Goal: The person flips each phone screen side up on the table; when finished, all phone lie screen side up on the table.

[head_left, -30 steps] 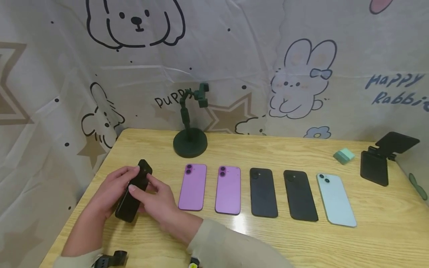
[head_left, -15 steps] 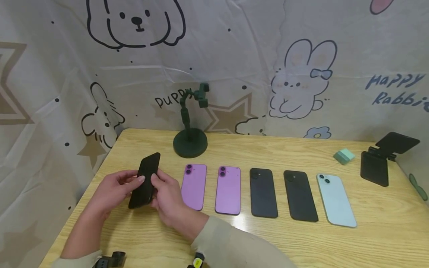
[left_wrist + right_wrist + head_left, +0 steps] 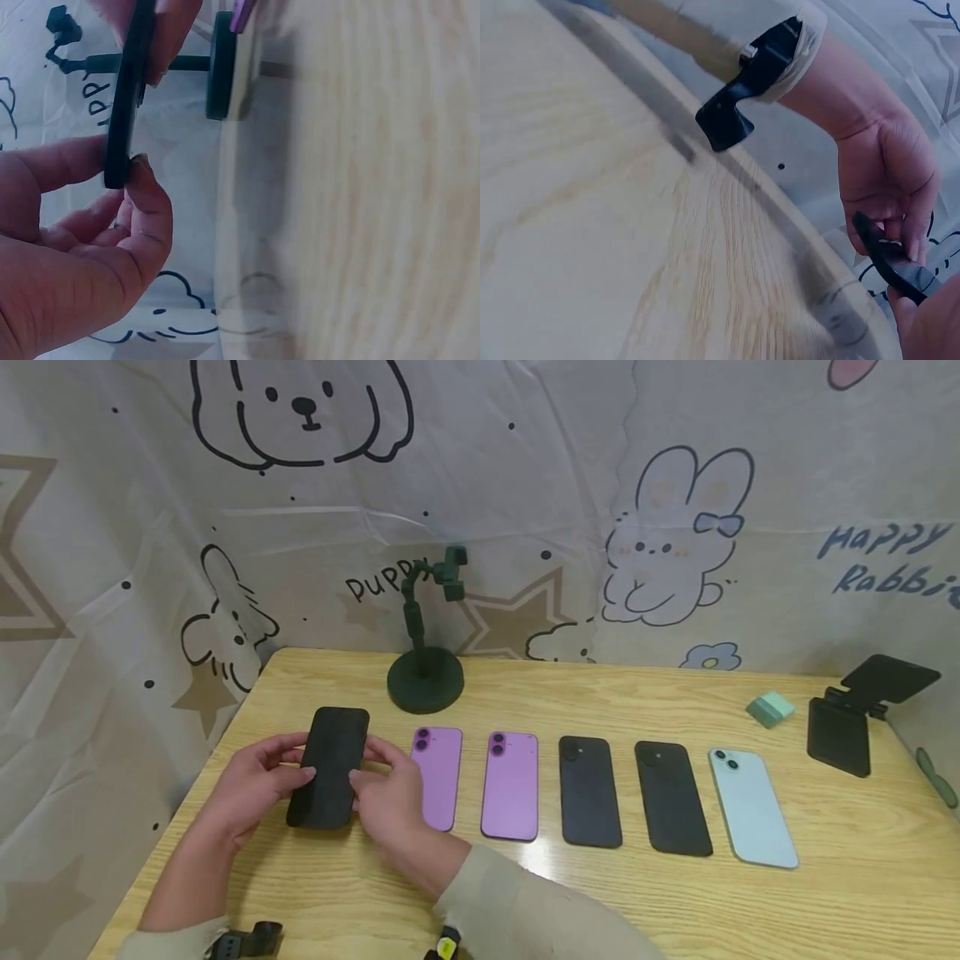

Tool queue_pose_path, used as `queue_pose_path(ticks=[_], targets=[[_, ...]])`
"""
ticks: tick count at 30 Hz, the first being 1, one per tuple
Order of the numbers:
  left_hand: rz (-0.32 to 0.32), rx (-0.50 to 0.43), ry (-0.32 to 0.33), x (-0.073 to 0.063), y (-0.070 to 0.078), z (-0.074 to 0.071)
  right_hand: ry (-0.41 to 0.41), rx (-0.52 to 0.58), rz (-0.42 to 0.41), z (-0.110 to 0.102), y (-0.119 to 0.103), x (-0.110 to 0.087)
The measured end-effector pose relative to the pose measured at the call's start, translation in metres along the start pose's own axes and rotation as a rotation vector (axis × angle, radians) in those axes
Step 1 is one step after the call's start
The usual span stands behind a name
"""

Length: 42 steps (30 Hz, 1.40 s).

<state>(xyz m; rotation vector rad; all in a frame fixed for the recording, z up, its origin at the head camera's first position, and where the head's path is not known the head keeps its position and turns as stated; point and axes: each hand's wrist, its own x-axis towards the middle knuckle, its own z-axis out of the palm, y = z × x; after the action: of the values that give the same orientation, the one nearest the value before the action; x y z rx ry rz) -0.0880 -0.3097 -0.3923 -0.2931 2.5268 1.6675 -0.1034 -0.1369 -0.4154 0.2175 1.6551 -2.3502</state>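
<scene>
Between both hands is a black smartphone [image 3: 330, 768], its dark, plain face toward the head camera. My left hand [image 3: 251, 785] pinches its left edge, thumb on the face and fingers behind. On the opposite edge, my right hand [image 3: 393, 789] grips it with the thumb at the front. In the left wrist view the phone [image 3: 127, 97] appears edge-on, held above the table between thumb and fingers of the left hand [image 3: 82, 247]. Just right of my right hand lies a purple phone [image 3: 442, 777], partly covered by that hand.
Rightward in a row lie another purple phone [image 3: 510, 789], two black phones [image 3: 590, 793] and a light blue phone [image 3: 753, 810]. Behind stand a dark green phone stand [image 3: 425, 681], a small green block [image 3: 770, 709] and a black folding stand [image 3: 838, 735]. A printed curtain [image 3: 525, 510] hangs behind the table.
The black phone has turned from a slanted, edge-showing pose to a more upright one, its flat face now toward the head camera. Both hands have shifted their grip along its sides and moved slightly right.
</scene>
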Motion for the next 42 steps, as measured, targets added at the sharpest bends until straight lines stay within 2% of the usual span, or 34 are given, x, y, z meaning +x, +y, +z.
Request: queue_pose_path(ticks=[7, 16, 24, 30, 37, 42], targets=[[-0.001, 0.033, -0.019, 0.008, -0.007, 0.005, 0.011, -0.089, -0.049, -0.005, 0.005, 0.007], [0.004, 0.065, -0.064, 0.014, -0.013, 0.005, -0.023, -0.142, -0.019, -0.005, 0.008, 0.011], [-0.021, 0.177, -0.057, 0.019, -0.018, 0.006, -0.098, -0.196, 0.066, -0.007, 0.004, 0.013], [-0.065, 0.229, -0.05, 0.021, -0.016, 0.009, -0.112, -0.223, 0.073, -0.008, 0.002, 0.011], [-0.115, 0.243, -0.02, 0.02, -0.012, 0.013, -0.116, -0.247, 0.074, -0.012, 0.001, 0.008], [-0.108, 0.275, -0.019, 0.019, -0.01, 0.013, -0.144, -0.311, 0.057, -0.016, 0.001, 0.008]])
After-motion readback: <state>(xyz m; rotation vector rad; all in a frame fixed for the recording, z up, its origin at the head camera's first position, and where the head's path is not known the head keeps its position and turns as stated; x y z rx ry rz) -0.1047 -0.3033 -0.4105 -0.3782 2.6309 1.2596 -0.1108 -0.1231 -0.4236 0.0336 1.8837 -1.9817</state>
